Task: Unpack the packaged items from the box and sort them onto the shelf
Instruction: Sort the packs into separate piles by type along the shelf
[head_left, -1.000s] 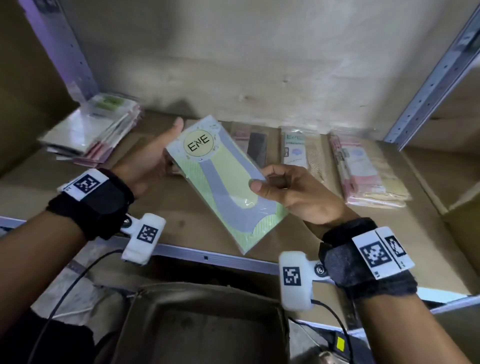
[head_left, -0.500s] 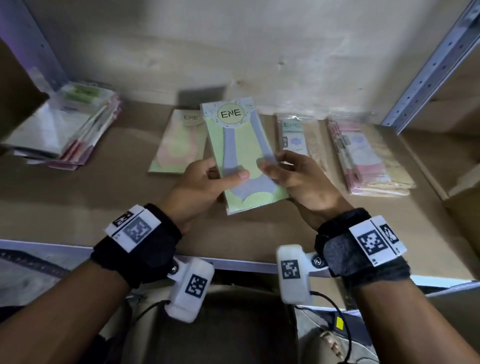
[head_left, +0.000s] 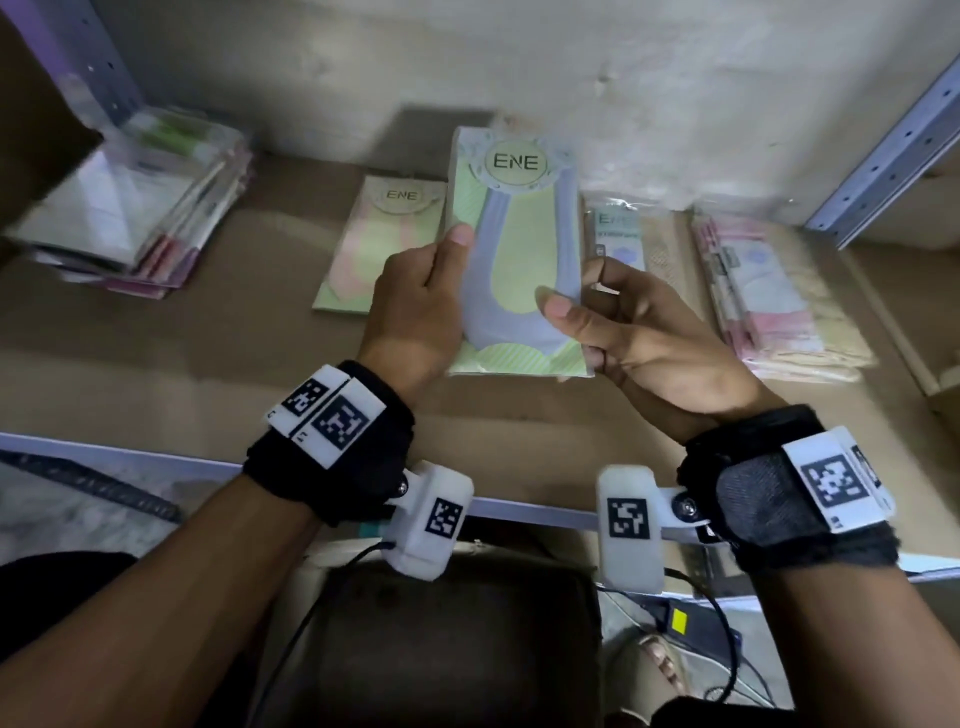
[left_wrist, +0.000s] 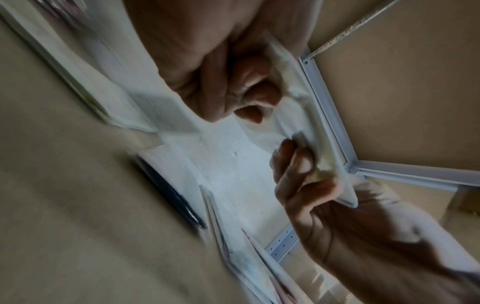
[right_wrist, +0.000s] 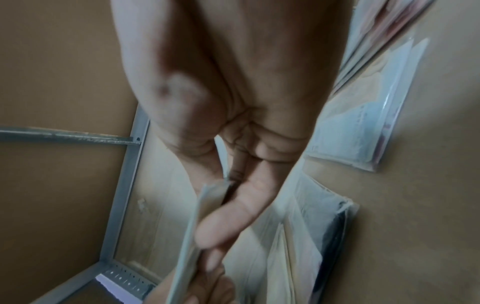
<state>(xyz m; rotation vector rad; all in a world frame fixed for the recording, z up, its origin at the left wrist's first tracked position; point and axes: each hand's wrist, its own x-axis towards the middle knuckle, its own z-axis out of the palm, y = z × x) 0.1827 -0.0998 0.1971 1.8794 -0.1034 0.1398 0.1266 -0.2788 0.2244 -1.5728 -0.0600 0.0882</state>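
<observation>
Placing step. Your left hand (head_left: 415, 306) and right hand (head_left: 639, 332) each pinch an edge of the green ENE packet (head_left: 519, 254), both grips closed on it, above the shelf (head_left: 208, 364). Next, probably: lower it beside the matching packet (head_left: 384, 244) at left, squarely.

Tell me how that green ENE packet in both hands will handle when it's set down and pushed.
The green ENE packet looks thin and flat, so probably light and somewhat bendy. The left hand and right hand hold it by its side edges. Its glossy wrap likely slides easily on the cardboard shelf; it won't roll.
</observation>
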